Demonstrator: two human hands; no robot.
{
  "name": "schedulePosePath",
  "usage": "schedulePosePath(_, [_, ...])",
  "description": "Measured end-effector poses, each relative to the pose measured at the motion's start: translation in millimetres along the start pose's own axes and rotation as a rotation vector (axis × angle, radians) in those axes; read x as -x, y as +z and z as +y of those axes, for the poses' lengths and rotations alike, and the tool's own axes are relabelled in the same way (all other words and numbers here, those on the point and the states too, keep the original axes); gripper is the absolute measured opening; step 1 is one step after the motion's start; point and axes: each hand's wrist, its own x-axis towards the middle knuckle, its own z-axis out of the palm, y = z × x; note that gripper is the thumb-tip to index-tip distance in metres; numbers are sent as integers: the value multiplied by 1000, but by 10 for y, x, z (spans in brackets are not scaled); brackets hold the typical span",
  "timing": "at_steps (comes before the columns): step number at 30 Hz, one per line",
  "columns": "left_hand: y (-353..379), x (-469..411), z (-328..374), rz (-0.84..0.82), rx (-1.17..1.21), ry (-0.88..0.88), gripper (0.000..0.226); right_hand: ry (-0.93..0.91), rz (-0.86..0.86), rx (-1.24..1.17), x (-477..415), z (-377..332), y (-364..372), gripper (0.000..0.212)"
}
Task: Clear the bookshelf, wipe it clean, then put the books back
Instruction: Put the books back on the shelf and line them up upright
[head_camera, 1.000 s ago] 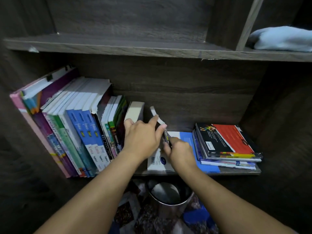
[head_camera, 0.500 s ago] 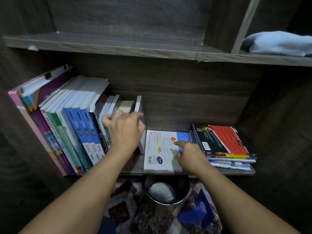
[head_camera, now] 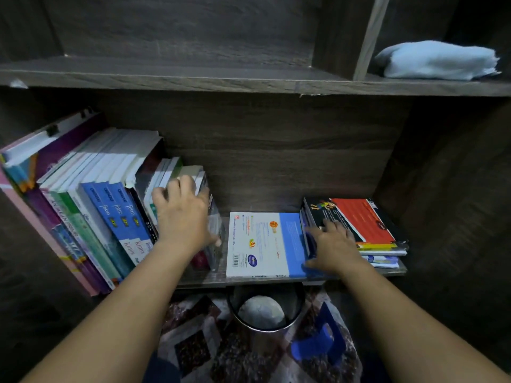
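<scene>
1. Bookshelf (head_camera: pixel 199 283): the lower shelf carries an upright row of books (head_camera: pixel 110 217) at left, a flat book (head_camera: pixel 262 244) in the middle and a stack (head_camera: pixel 367 225) at right.
2. Left hand (head_camera: pixel 184 219): fingers (head_camera: pixel 174 189) hooked over the tops of the row's right-end books, thumb down their outer face, grasping them.
3. Right hand (head_camera: pixel 334 247): fingers (head_camera: pixel 329 225) spread, nearly straight, tips on the stack's left edge. Thumb on the flat book's blue near corner. Grips nothing.
4. Folded pale cloth (head_camera: pixel 437 60): upper shelf, right compartment.
</scene>
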Motion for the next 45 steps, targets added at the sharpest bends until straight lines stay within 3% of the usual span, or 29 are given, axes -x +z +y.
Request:
schedulePosePath(2, [3, 2, -59, -17, -43, 29, 107, 17, -17, 37, -25, 36, 62, 99])
schedulePosePath(5, [42, 0, -70, 6, -38, 28, 108, 29, -2, 51, -50, 74, 113, 92])
schedulePosePath(7, [62, -4, -51, 27, -35, 21, 102, -16, 2, 71, -44, 71, 131, 90])
schedulePosePath(12, [68, 56, 37, 36, -14, 0, 88, -357, 31, 192, 39, -150, 236, 83])
schedulePosePath(16, [108, 182, 281, 159, 80, 198, 64, -318, 71, 252, 26, -187, 231, 77])
schedulePosePath(21, [472, 425, 690, -175, 221, 490, 51, -151, 77, 170, -26, 71, 140, 90])
schedulePosePath(29, [828, 371, 823, -430, 314, 547, 55, -52, 123, 41, -40, 429, 228, 97])
schedulePosePath(35, [865, 333, 904, -496, 107, 647, 64, -85, 185, 26, 2, 517, 317, 87])
schedulePosePath(45, [742, 439, 1038, -448, -46, 692, 51, -113, 241, 46, 22, 408, 288, 80])
